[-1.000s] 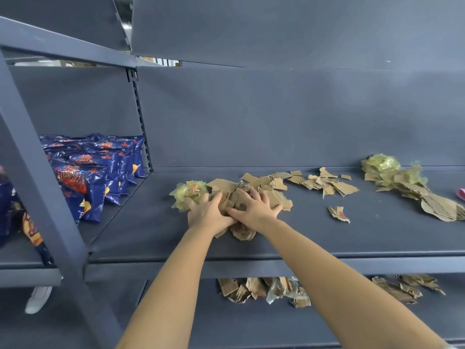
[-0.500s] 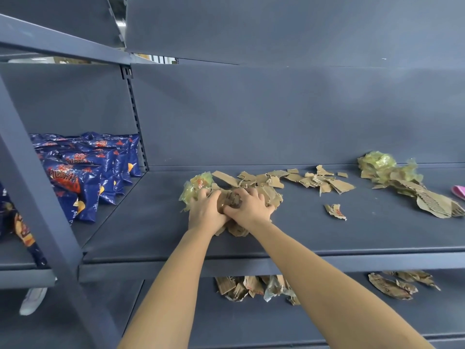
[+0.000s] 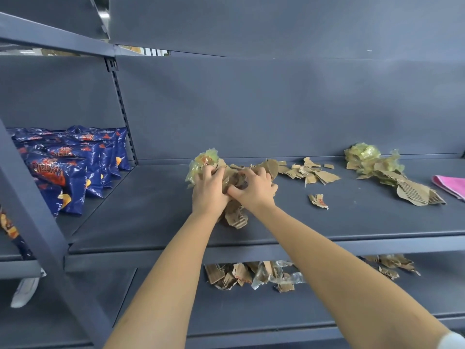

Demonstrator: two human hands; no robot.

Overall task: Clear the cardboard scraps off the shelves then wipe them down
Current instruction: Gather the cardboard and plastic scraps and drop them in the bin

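While left hand [image 3: 207,195] & right hand [image 3: 253,191] clutch the scraps [image 3: 235,217], these look light & loose; prob. scoop from underneath.

We cannot see most of the bunch of brown cardboard scraps [image 3: 235,217]. Our left hand [image 3: 207,192] and right hand [image 3: 254,189] cover it, fingers curled into it and their tips buried. The flat pink cloth [image 3: 450,185] is cut off by the right edge. The shiny blue snack bags [image 3: 83,167] run behind the slanted grey metal post [image 3: 37,210] and off the left edge, and their print is too blurred to read. Below, our right forearm [image 3: 327,260] hides part of the torn cardboard pieces [image 3: 234,274]. A white shoe [image 3: 24,292] shows only in part.
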